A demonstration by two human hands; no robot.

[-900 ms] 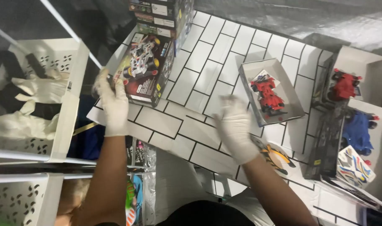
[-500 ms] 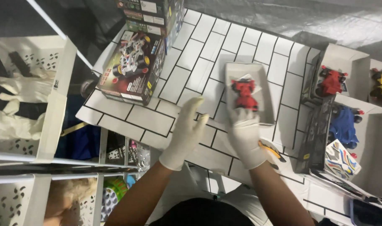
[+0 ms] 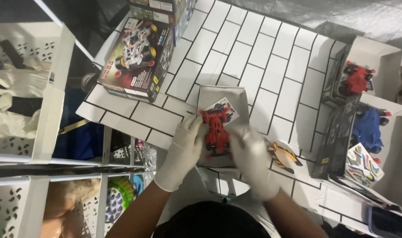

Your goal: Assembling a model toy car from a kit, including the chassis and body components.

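Both my hands wear white gloves. A grey cardboard tray (image 3: pixel 223 94) lies on the white tiled table (image 3: pixel 271 66) right in front of me, with a small red toy car (image 3: pixel 216 130) and a printed sticker sheet (image 3: pixel 227 108) in it. My left hand (image 3: pixel 183 147) grips the tray's left side next to the car. My right hand (image 3: pixel 253 154) holds the tray's right near corner, fingers against the car.
A boxed toy car kit (image 3: pixel 137 57) lies at the far left of the table. Open boxes with a red car (image 3: pixel 355 79) and a blue car body (image 3: pixel 368 128) stand at the right. Yellow cutters (image 3: pixel 283 155) lie beside my right hand. White baskets (image 3: pixel 47 101) with spare gloves stand left.
The tray with the red car has been pulled from the right of the table toward me. My left hand left the boxed kit and came over onto the tray.
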